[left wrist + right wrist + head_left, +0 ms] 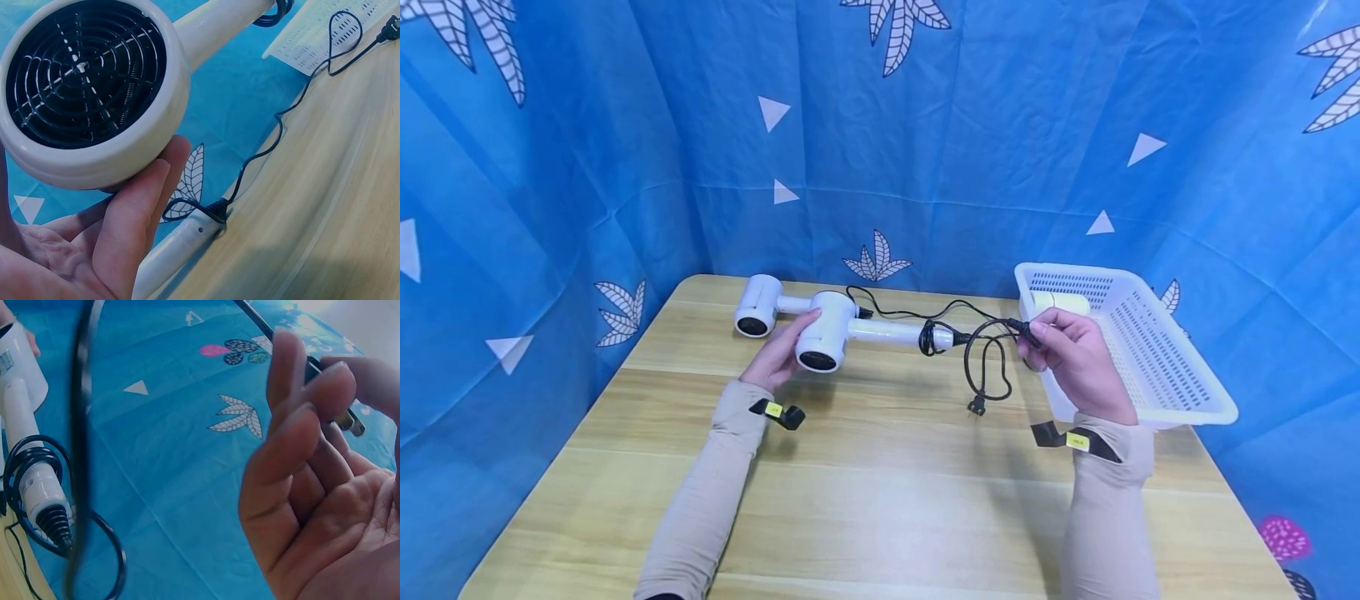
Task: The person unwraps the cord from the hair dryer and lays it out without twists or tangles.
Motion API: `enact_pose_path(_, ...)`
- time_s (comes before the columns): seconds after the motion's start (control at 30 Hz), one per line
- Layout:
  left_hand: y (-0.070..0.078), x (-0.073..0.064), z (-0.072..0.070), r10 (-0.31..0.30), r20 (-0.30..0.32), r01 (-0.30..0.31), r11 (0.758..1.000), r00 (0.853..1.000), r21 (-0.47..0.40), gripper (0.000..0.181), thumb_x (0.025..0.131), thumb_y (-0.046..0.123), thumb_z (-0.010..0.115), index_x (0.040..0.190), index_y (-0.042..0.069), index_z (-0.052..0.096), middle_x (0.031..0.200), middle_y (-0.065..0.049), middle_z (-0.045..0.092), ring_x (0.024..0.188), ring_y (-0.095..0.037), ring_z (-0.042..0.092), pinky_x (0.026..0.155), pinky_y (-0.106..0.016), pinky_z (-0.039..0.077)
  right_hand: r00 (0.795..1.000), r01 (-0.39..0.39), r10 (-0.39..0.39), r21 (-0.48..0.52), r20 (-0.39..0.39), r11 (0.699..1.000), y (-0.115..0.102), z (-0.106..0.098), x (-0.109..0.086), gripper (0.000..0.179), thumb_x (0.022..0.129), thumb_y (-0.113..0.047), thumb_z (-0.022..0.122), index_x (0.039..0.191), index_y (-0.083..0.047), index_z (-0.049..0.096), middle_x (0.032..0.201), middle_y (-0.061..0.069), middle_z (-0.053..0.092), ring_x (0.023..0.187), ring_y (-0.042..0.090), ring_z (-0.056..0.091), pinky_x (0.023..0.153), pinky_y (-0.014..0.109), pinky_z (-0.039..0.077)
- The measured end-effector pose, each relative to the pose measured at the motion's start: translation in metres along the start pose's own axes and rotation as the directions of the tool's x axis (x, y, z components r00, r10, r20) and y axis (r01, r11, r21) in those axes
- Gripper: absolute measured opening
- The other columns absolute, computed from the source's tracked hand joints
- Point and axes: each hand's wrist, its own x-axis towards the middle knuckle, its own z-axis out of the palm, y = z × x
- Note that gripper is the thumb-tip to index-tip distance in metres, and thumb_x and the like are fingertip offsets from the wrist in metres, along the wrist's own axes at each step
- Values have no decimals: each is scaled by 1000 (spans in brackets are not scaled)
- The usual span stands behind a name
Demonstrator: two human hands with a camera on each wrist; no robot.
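Note:
My left hand grips a white hair dryer by its round head, holding it above the table. The dark grille faces the left wrist camera. Part of the black cord is wound around the handle's end. Between thumb and fingers, my right hand pinches the plug of a black cord, its metal prongs poking out. Behind the held dryer, a second white hair dryer lies on the table. Its thin black cord runs right to a plug on the tabletop.
A white perforated plastic basket stands at the table's back right, just beyond my right hand. Inside it lies a white cylindrical thing. The wooden table is bordered at the back and sides by a blue patterned cloth.

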Motion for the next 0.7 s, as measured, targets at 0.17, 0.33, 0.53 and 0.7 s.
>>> enact_pose_path(0.17, 2, -2, -1, -10, -2, 10, 1000, 1000, -11, 51, 98, 48, 68, 131, 13, 55, 99, 8, 75, 88, -5, 68, 65, -16, 49, 988, -43, 50, -48, 144, 998, 1, -7, -1, 30, 105, 4, 45, 92, -9, 69, 78, -1, 75, 59, 6, 56, 55, 20, 43)
enact_pose_path(0.33, 5, -3, -2, -18, -3, 18, 999, 1000, -27, 53, 97, 50, 69, 133, 13, 54, 99, 8, 75, 89, -4, 68, 67, -16, 49, 971, -93, 131, -189, 199, 978, 7, -15, 0, 27, 105, 2, 47, 92, -12, 68, 78, -3, 74, 61, 6, 58, 57, 21, 46)
enact_pose_path(0.53, 5, -3, -3, -19, 5, 19, 999, 1000, -28, 55, 97, 50, 67, 135, 13, 53, 98, 8, 75, 88, -4, 68, 63, -15, 47, 953, -176, 248, -345, 176, 922, 20, -25, 3, 21, 104, -3, 54, 90, -12, 67, 76, -3, 75, 59, 6, 56, 59, 25, 47)
enact_pose_path(0.7, 6, -4, -3, -24, -8, 24, 1000, 1000, -4, 56, 96, 52, 68, 135, 14, 53, 98, 9, 74, 86, -4, 66, 61, -16, 45, 933, -252, 329, -390, 144, 886, 27, -31, 5, 17, 105, -9, 57, 91, -11, 68, 77, -3, 76, 59, 5, 55, 60, 24, 47)
